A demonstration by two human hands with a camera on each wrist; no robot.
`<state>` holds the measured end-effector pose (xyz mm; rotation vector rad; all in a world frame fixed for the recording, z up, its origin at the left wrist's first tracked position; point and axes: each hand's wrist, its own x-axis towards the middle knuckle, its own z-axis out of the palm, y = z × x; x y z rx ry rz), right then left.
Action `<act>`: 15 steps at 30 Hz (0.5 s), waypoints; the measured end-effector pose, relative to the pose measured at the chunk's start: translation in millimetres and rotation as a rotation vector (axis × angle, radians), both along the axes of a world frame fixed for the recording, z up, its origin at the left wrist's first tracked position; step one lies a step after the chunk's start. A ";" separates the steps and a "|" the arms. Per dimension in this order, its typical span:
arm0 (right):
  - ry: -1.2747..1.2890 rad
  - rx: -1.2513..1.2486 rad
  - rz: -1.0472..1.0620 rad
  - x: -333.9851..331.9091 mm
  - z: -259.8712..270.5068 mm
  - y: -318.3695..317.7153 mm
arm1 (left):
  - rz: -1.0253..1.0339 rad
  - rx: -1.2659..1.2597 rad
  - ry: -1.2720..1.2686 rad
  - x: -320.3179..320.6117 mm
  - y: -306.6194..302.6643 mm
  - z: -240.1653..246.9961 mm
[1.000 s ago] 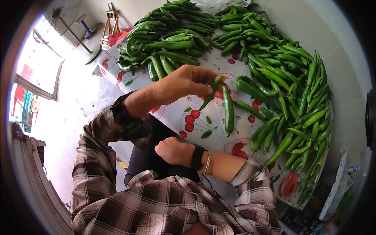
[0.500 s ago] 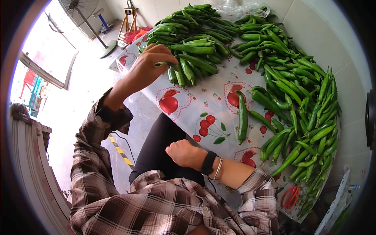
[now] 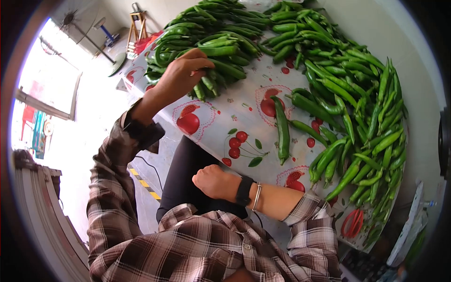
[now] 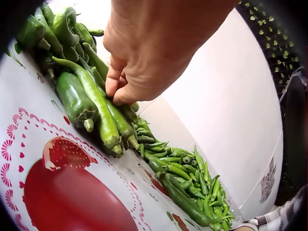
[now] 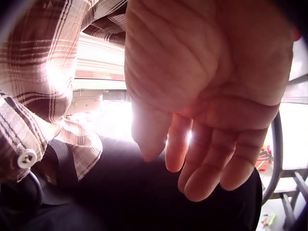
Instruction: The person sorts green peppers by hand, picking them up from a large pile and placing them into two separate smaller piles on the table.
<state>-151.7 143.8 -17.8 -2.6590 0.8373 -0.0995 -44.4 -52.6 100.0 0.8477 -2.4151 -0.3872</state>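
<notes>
At the left pile of green peppers (image 3: 221, 44), my left hand (image 3: 181, 75) reaches down from above. The left wrist view shows that hand (image 4: 149, 53) with thumb and fingertips together, pinching a dark green pepper (image 4: 127, 111) beside lighter ones (image 4: 98, 103); the fingers hide part of it. A single long pepper (image 3: 283, 129) lies apart on the patterned cloth (image 3: 221, 113). Over the lap, my right hand (image 3: 216, 182) holds nothing. Its fingers hang loosely curled in the right wrist view, where the palm (image 5: 202, 86) shows.
A larger spread of peppers (image 3: 347, 89) runs along the table's far right side. Near the right corner lies a coil of red bands (image 3: 352, 223). A fan (image 3: 117, 64) and a wooden stand (image 3: 136, 28) stand on the floor at the back left.
From above the single pepper, my left hand has moved left to the left pile with a small pepper. The right hand stays over the lap, and the head view has shifted slightly.
</notes>
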 end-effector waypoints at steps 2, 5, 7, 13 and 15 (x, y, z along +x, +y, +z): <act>0.019 0.034 -0.014 0.9 2.5 -2.5 | 0.043 0.058 -0.061 -2.7 11.1 9.6; 0.088 0.079 0.019 3.3 4.4 -3.7 | 0.003 -0.065 -0.103 -3.9 17.4 11.2; 0.112 0.074 0.062 4.4 2.4 -4.6 | 0.022 -0.119 -0.144 -5.7 20.7 13.9; 0.175 0.075 0.079 5.8 4.9 -5.9 | -0.057 -0.219 -0.161 -22.7 31.5 21.1; 0.212 0.106 0.073 10.5 5.4 -6.6 | -0.170 -0.174 -0.114 -42.3 46.2 21.3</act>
